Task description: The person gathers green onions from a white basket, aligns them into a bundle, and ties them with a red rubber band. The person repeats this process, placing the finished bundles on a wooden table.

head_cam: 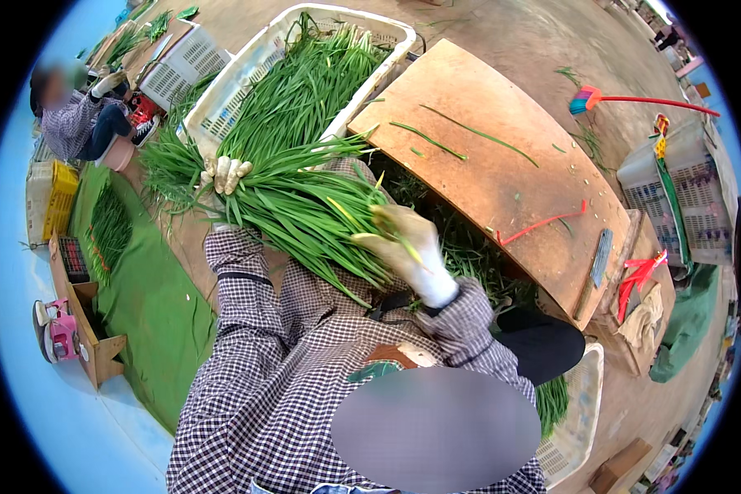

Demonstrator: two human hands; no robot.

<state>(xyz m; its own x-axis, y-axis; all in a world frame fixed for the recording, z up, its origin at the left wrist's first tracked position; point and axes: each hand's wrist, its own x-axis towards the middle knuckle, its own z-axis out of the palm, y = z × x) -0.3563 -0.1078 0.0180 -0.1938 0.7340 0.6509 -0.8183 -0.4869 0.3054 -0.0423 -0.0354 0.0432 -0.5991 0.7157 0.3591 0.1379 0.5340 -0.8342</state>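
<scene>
My left hand (pixel 224 174), in a soiled pale glove, is closed around the middle of a large bunch of green garlic chives (pixel 309 210). The leaves fan out to both sides of the fist, above my lap. At the right-hand leaf ends is my right hand (pixel 410 238), also gloved and blurred by motion. Its thumb and fingers point left towards the leaves. A yellowish leaf (pixel 412 252) shows against its palm; whether the fingers grip it is unclear. Another yellow blade (pixel 342 210) lies among the green ones.
Ahead stands a white plastic crate (pixel 401 43) heaped with chives. The wooden board (pixel 469 154) on my right bears loose leaves, a red tie (pixel 540 223) and a blade-like tool (pixel 594 272). A seated person (pixel 74 123) is at far left, beyond a green cloth (pixel 154 321).
</scene>
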